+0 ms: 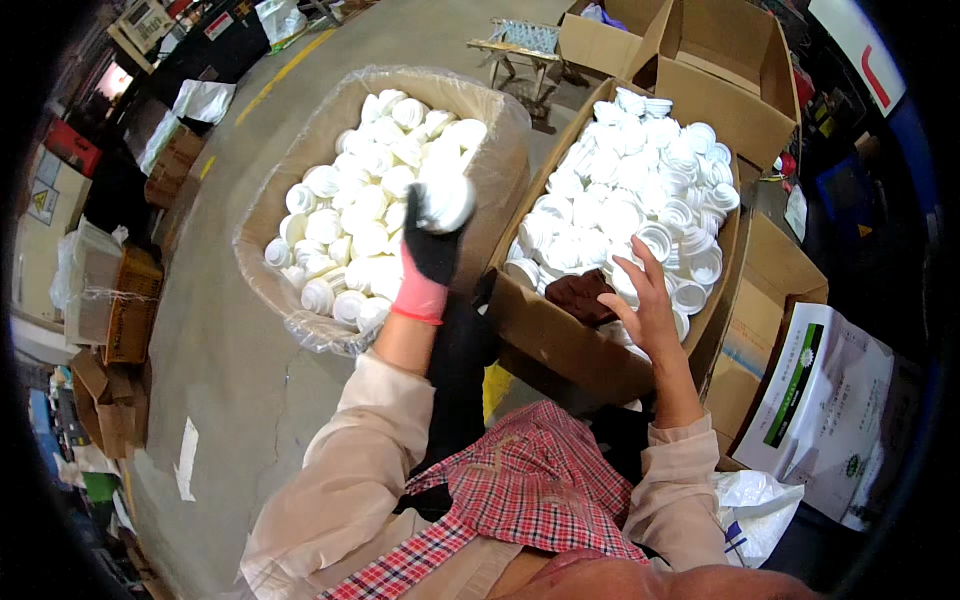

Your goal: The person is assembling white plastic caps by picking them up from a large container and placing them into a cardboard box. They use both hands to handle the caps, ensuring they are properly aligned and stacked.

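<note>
The left hand is pinching one white round piece; similar pieces lie beneath it; the right hand is spread over white lids, beside brown cloth

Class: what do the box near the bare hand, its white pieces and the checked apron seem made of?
Box: likely cardboard, matte brown, stiff walls.
White pieces: probably moulded plastic, smooth, ridged rims.
Apron: woven-looking fabric, soft folds; fibre unclear.
</note>
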{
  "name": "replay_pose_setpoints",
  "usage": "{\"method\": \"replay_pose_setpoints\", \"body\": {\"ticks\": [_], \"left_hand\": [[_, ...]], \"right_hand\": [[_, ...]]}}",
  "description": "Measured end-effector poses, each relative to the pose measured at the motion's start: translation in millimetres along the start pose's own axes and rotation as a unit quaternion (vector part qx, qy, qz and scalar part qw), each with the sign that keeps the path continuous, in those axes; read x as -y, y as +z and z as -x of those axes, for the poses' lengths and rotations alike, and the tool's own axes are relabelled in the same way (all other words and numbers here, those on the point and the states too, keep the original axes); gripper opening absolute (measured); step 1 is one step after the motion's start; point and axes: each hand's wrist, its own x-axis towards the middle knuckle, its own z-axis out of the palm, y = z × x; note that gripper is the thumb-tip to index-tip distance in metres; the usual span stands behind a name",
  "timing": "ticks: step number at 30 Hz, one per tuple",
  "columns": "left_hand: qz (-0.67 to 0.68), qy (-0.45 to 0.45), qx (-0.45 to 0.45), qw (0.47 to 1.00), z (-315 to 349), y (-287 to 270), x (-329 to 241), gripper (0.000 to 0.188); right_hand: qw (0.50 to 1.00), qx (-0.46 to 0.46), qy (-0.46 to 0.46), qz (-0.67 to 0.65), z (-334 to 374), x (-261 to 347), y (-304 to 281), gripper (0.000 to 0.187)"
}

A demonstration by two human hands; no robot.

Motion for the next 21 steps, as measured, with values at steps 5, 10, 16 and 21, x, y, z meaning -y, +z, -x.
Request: {"method": "replay_pose_setpoints", "body": {"ticks": [5,10,16,21], "left_hand": [[0.135,-0.038,-0.188,0.972,35.6,-27.8,-24.6,0.055],[0.012,-0.222,0.011,0.975,41.8,-6.5,57.4,0.037],[-0.241,-0.335,0.015,0.911,56.8,-16.7,81.7,0.033],[-0.268,-0.317,0.086,0.906,82.0,5.2,83.0,0.033]], "right_hand": [[1.000,0.022,-0.001,-0.015,14.0,-24.7,18.5,0.044],[0.984,0.080,0.150,-0.054,44.0,-6.0,-11.4,0.039],[0.968,0.101,0.165,0.162,134.2,-7.4,-48.5,0.034],[0.949,-0.071,0.249,0.180,235.5,29.6,-110.3,0.028]]}}
